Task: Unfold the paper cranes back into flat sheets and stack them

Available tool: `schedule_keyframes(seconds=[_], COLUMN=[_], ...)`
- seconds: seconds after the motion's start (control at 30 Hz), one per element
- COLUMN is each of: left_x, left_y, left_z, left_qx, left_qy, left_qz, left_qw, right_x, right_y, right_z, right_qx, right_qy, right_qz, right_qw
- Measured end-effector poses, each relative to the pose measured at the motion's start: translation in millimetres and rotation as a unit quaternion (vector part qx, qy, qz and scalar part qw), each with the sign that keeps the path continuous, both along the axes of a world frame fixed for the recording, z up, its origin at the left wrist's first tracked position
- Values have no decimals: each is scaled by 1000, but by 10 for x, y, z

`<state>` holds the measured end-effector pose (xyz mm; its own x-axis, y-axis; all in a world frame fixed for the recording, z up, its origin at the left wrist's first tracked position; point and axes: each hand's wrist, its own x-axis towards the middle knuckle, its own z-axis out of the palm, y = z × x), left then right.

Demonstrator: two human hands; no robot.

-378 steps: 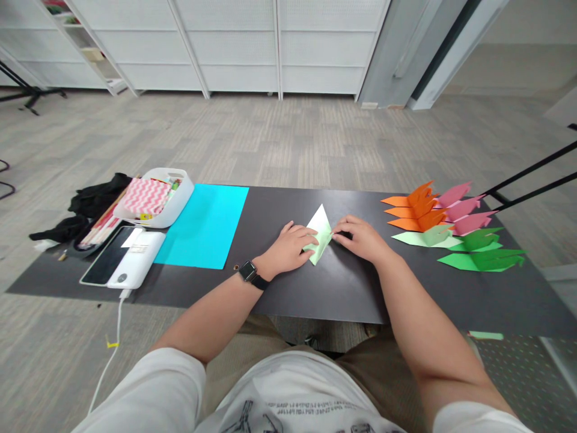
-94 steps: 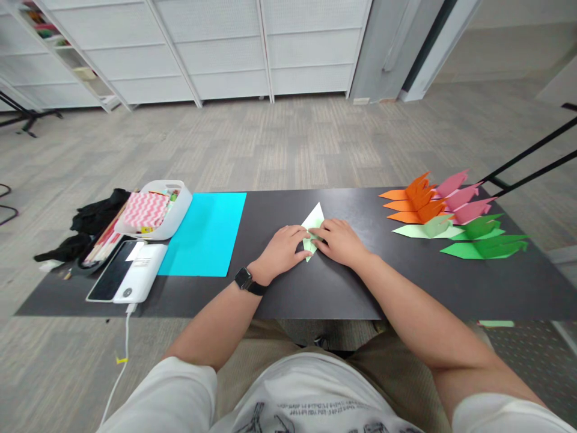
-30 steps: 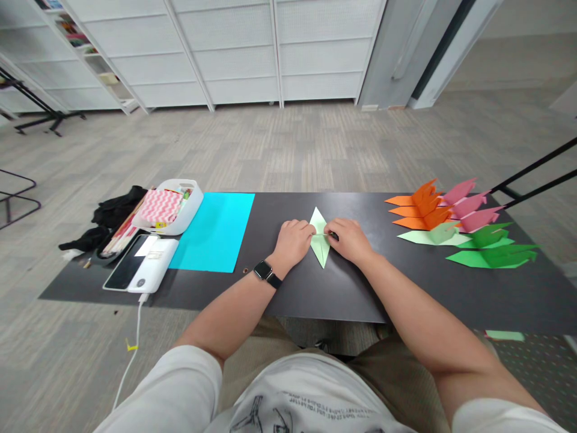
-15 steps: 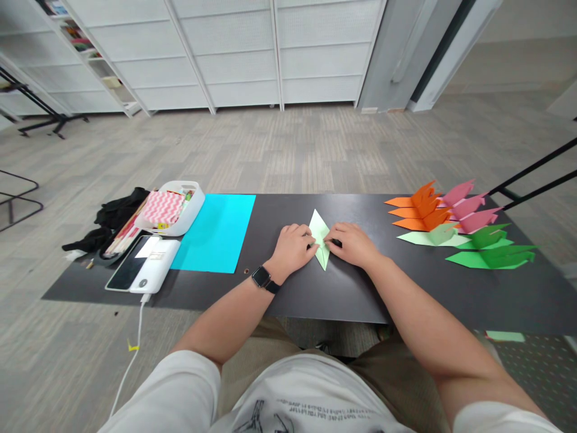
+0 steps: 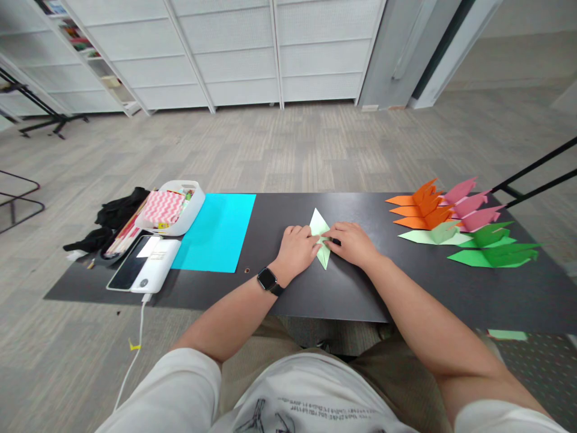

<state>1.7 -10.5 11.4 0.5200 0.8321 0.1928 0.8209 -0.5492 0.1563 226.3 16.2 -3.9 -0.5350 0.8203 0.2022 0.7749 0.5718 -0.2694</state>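
A pale green folded paper (image 5: pixel 318 221), shaped like a long diamond, lies on the dark table between my hands with its points facing away from and toward me. My left hand (image 5: pixel 297 251) is at its left edge, fingers curled and fingertips pressed on the middle of the paper. From the other side, my right hand (image 5: pixel 353 243) pinches at the paper's middle right edge with bent fingers. The fingertips nearly meet there and partly cover the folds.
Folded paper birds stand on the right: orange (image 5: pixel 421 207), pink (image 5: pixel 473 207), pale green (image 5: pixel 439 234) and green (image 5: pixel 493 255). Cyan paper (image 5: pixel 220 231) lies left, beside a white basket (image 5: pixel 193 210), a phone (image 5: pixel 133 264) and a white power bank (image 5: pixel 157 267) with a cable.
My left fingertips have shifted slightly up and to the right along the paper's middle. My right hand and the paper stay nearly where they were.
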Motion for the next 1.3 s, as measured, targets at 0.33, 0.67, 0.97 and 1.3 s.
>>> schedule_keyframes(seconds=[0.33, 0.67, 0.97, 1.3], left_x=[-24, -143, -169, -298], left_y=[44, 35, 103, 194], left_z=[-71, -1, -7, -9], left_qx=[3, -35, -64, -52], left_qy=[-27, -67, -109, -221], left_qz=[7, 13, 65, 38], left_qw=[1000, 997, 990, 973], right_x=[51, 224, 195, 187], right_y=[13, 44, 42, 110], right_z=[4, 37, 31, -71], right_qx=[11, 2, -4, 7], right_qy=[7, 15, 19, 48], right_qz=[-20, -41, -50, -38], right_qw=[1000, 999, 999, 998])
